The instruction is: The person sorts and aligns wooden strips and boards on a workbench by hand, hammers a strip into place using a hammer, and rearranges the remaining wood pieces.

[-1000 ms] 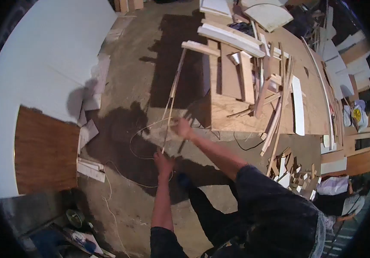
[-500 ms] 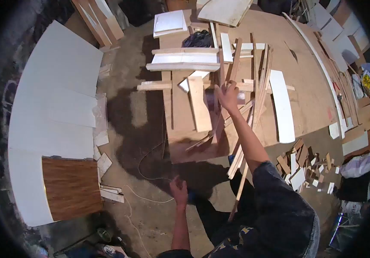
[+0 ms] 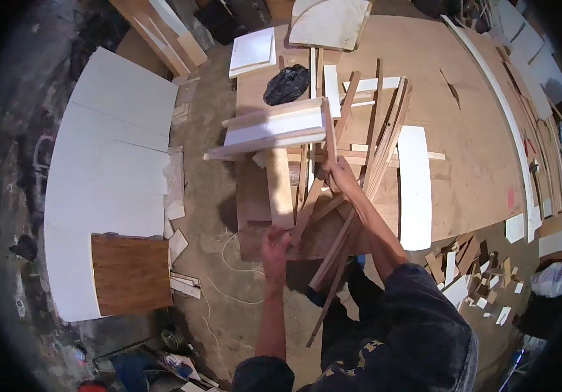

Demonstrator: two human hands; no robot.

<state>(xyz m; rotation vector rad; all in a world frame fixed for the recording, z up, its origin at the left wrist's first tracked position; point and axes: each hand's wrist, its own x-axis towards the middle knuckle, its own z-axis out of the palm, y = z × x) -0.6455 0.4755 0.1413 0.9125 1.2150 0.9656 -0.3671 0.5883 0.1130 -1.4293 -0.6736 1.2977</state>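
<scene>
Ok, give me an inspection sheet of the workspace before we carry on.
Surface: brown table, partly covered, bare stretch right of the white board.
Job's things: wood strips crisscrossed on the table, some jutting past its near edge.
Clutter: offcuts scattered on the floor; black bag on the table.
Hands: right hand closed on a brown strip; left hand by the pale board's near end, grip unclear.
Cables: thin pale cord curving loosely across the floor; type unclear.
Surroundings: white panels at left.
</scene>
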